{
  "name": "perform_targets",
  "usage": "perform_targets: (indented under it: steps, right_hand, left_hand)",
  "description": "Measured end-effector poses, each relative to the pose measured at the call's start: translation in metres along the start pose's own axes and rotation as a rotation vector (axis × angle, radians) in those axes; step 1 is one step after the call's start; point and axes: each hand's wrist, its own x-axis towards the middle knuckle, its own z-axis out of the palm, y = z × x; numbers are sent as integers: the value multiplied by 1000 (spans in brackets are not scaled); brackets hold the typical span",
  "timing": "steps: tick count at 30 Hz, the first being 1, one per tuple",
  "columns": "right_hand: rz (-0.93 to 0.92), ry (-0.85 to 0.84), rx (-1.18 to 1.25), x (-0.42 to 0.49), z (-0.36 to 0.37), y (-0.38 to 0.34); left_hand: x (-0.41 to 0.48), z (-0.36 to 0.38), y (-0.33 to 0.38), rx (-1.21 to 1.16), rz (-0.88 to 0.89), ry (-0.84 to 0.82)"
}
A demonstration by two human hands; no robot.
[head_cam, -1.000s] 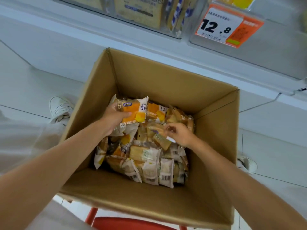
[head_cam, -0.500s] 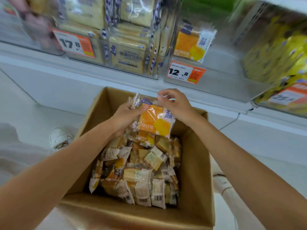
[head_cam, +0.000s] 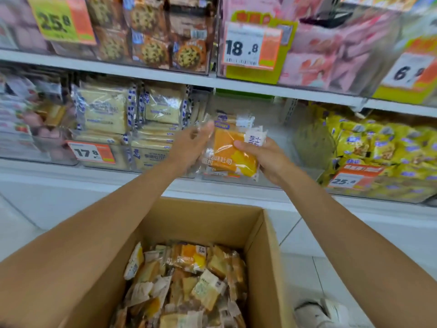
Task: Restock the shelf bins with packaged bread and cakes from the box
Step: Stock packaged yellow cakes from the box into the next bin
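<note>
Here, stocked shelf bins (head_cam: 279, 150) rise above white floor tiles (head_cam: 305, 273).

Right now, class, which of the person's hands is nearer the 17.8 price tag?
Left. The left hand is to the right of the 17.8 price tag; the right hand lies farther right, beyond the orange bread packet.

You're in a shop's packaged-bakery aisle: long white shelves (head_cam: 142, 74) carry clear plastic bins (head_cam: 281, 138) crammed with wrapped sliced bread (head_cam: 104, 112) and chocolate-chip cookies (head_cam: 151, 52), fronted by orange-and-white printed price tags (head_cam: 251, 47) such as 18.8, and a brown cardboard box (head_cam: 201, 221) of wrapped cakes (head_cam: 208, 290) sits below you.
</note>
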Motion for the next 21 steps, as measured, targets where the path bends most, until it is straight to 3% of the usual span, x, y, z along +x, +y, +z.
perform_targets:
  steps: [3, 7, 10, 12, 18, 21]
  right_hand:
    - [-59, 172, 34, 39, -31, -11]
    - [-108, 192, -90, 94, -43, 3]
    - [-23, 52, -436, 127, -42, 35]
    - [22, 77, -600, 147, -45, 52]
    - [12, 23, -449, 162, -35, 59]
    - [-170, 109, -602, 152, -33, 51]
  left_hand:
    - [38, 0, 2, 157, 88, 154]
    - [71, 4, -20, 386, 129, 123]
    - [79, 8, -41, 363, 196, 138]
    - [81, 10, -52, 293, 227, 168]
    - [82, 11, -58, 236, 251, 212]
    - [81, 10, -58, 221, 240, 215]
